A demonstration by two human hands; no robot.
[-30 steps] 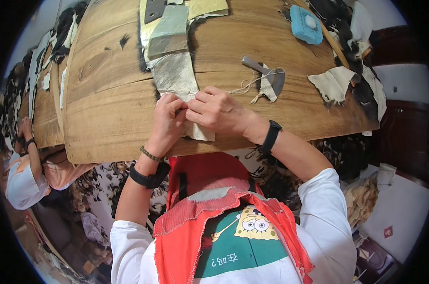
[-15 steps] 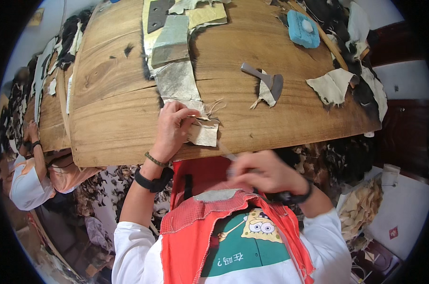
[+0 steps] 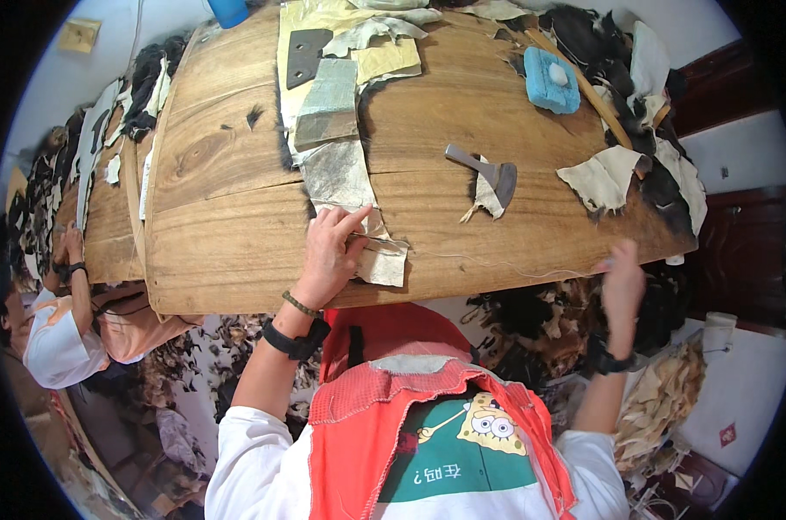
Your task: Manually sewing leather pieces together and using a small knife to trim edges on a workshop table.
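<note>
A strip of pale hide (image 3: 337,172) with dark fur at its edge runs toward me down the wooden table. My left hand (image 3: 332,251) pinches its near end, where a small cream hide piece (image 3: 383,265) meets it. From that join a thin thread (image 3: 558,273) stretches right, slightly slack, to my right hand (image 3: 623,282). That hand, blurred, is closed on the thread beyond the table's front edge; whether it also holds a needle cannot be made out.
A half-moon knife (image 3: 506,184) lies on a hide scrap (image 3: 487,201). Behind it are a blue block (image 3: 551,82) with a white lump and a wooden stick (image 3: 597,95). At right lies another hide piece (image 3: 603,178). Another person's hand (image 3: 71,243) works at far left.
My right hand has swung from near my chest out to the right, drawing the thread into a long line. My left hand stays pinched on the hide.
</note>
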